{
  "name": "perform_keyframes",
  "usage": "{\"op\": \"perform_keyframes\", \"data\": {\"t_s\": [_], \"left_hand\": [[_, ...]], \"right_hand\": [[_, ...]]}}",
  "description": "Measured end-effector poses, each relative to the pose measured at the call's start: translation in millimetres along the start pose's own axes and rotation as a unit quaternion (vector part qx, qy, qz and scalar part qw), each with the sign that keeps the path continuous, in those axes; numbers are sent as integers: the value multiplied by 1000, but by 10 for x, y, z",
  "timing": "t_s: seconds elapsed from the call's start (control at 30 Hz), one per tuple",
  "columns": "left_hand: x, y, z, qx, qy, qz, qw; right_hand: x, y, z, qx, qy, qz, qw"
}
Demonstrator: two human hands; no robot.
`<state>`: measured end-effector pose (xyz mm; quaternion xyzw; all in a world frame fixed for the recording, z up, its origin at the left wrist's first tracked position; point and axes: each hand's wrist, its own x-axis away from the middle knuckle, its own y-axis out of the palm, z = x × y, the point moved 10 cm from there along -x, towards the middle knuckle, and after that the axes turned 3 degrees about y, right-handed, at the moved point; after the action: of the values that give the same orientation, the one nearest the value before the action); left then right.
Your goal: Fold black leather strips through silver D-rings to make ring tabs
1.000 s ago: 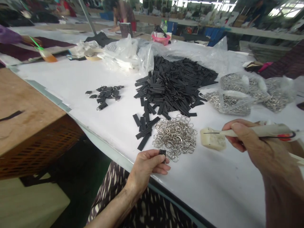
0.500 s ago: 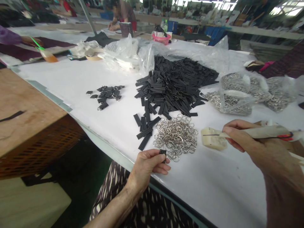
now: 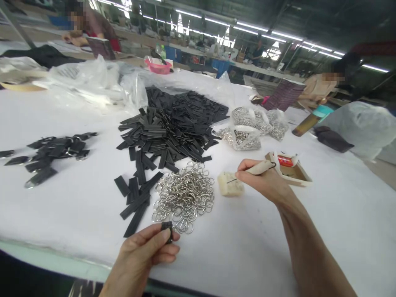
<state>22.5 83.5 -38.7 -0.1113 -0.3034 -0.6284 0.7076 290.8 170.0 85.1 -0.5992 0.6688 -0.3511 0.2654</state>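
Between the thumb and fingers of my left hand (image 3: pixel 148 247) is a small folded black strap piece (image 3: pixel 166 231), just in front of a heap of metal D-rings (image 3: pixel 185 192). My right hand (image 3: pixel 262 179) grips a pen-like tool (image 3: pixel 260 167) with a pale handle and a thin dark tip. That tip lies over a yellowish block (image 3: pixel 230 184); whether it touches is hard to tell. Loose black strips (image 3: pixel 136 202) lie left of the rings, below a large pile of black strips (image 3: pixel 176 119). Folded black tabs with rings (image 3: pixel 58 150) are gathered at the left.
Bags of metal rings (image 3: pixel 247 128) stand behind the block. A small open wooden box (image 3: pixel 297 175) is right of my right hand, with a bottle (image 3: pixel 312 119) beyond. Clear plastic bags (image 3: pixel 93 78) and a pink basket (image 3: pixel 159 66) are farther back. Other people work at both sides.
My view has swung to the right, bringing the wooden box and bottle into sight. Both hands keep their holds, and the tool's tip stays over the block.
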Motion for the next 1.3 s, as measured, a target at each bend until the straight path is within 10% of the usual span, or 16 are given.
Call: {"op": "perform_keyframes", "data": {"t_s": [1.0, 1.13, 1.3], "left_hand": [[0, 134, -36, 17, -8, -62, 998], [35, 230, -34, 34, 4, -102, 994], [67, 257, -32, 40, 21, -109, 993]], "right_hand": [[-42, 92, 117, 54, 23, -25, 998], [111, -36, 25, -26, 27, -3, 999], [327, 385, -271, -254, -3, -119, 960]]}}
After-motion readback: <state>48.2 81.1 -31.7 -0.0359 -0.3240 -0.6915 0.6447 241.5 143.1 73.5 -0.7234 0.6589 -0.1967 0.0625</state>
